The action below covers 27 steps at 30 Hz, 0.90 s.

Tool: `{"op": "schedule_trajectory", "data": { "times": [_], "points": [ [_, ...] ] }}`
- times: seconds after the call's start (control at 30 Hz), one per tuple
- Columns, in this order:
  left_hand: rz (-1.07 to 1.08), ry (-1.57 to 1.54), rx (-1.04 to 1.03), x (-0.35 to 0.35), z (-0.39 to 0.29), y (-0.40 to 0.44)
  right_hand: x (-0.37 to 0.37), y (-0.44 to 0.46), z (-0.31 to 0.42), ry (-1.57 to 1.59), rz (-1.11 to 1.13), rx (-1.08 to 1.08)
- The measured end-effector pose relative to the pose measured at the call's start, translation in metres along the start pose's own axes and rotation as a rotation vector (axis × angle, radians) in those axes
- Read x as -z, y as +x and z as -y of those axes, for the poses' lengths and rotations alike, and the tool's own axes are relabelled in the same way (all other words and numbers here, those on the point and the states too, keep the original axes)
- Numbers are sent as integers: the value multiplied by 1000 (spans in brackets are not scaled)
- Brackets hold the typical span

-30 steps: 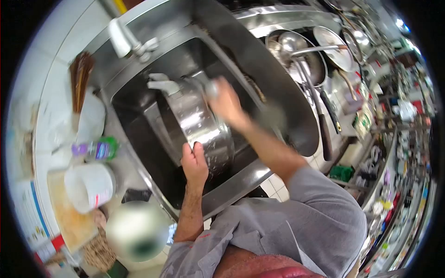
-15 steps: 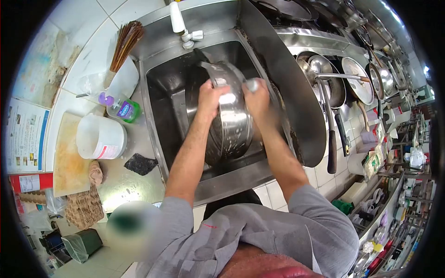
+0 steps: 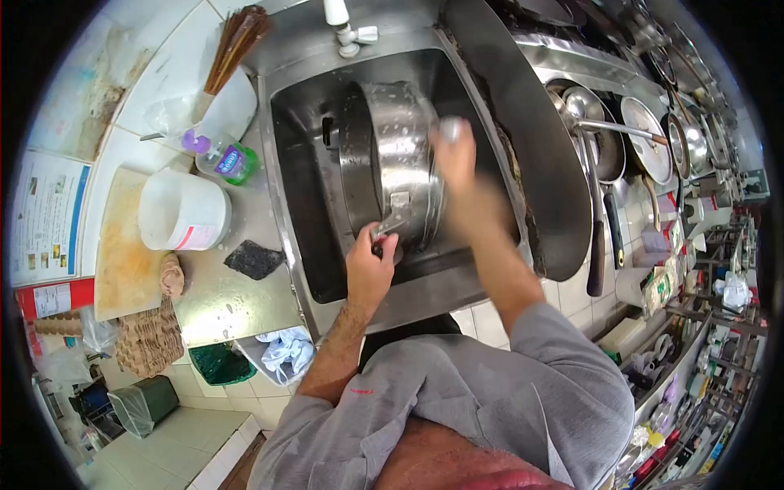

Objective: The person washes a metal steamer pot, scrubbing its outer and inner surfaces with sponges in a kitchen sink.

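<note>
A large steel pot [image 3: 402,147] lies tilted on its side in the sink basin [image 3: 306,269], its wall wet and spotted with pale suds. My left hand [image 3: 371,265] is closed round the pot's handle [image 3: 395,219] at the near end. My right hand [image 3: 457,155], smeared by motion, is at the pot's right edge. Its fingers hold a small silvery-white wad [image 3: 450,129], too blurred to name for certain. The pot's other handle [image 3: 328,131] shows dark against the basin's left side.
A white tap [image 3: 347,37] stands behind the basin. On the left counter are a green soap bottle [image 3: 237,163], a white tub [image 3: 184,211] and a black scouring pad [image 3: 255,259]. Pans and ladles [image 3: 608,147] hang beyond the metal splash wall [image 3: 547,163] at right.
The pot has turned, bringing a handle to the near end. My left hand has moved from the pot's upper rim down to that handle. The view has shifted slightly.
</note>
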<state>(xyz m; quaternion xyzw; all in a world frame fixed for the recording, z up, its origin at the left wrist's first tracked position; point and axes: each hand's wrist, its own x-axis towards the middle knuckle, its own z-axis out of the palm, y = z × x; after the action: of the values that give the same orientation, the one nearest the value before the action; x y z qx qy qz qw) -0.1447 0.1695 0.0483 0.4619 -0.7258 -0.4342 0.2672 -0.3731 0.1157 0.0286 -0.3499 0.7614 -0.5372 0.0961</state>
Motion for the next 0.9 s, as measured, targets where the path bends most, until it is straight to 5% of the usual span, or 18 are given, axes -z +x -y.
{"op": "schedule_trajectory", "data": {
  "times": [0.03,0.07,0.1,0.17,0.27,0.33,0.4,0.47,0.6,0.67,0.77,0.83,0.9],
  "points": [
    [-72,-65,44,0,11,-2,-1,-38,12,84,-56,70],
    [-121,-126,51,4,19,-6,15,-74,46,-173,-66,173],
    [-136,-121,52,7,29,-12,-2,-104,12,-47,-156,334],
    [-122,-178,67,16,48,-20,1,-92,31,-106,-53,512],
    [-176,-170,48,29,46,-14,-61,0,76,-122,148,237],
    [-86,-214,157,32,55,-20,-98,76,105,-353,513,-64],
    [-18,-243,111,43,50,-23,-129,103,94,-415,572,-119],
    [117,-384,138,53,50,-14,-123,93,79,-394,532,-108],
    [16,-846,215,65,13,92,-60,40,80,-322,444,-102],
    [-10,-414,104,36,12,157,-37,17,70,-281,282,-71],
    [231,-676,246,2,-15,218,-8,-7,49,-189,90,-182],
    [220,-104,109,-32,-14,244,23,-36,63,-230,-42,-192],
    [201,54,-38,-64,-21,249,10,-52,-16,-9,-199,-99]
  ]
}}
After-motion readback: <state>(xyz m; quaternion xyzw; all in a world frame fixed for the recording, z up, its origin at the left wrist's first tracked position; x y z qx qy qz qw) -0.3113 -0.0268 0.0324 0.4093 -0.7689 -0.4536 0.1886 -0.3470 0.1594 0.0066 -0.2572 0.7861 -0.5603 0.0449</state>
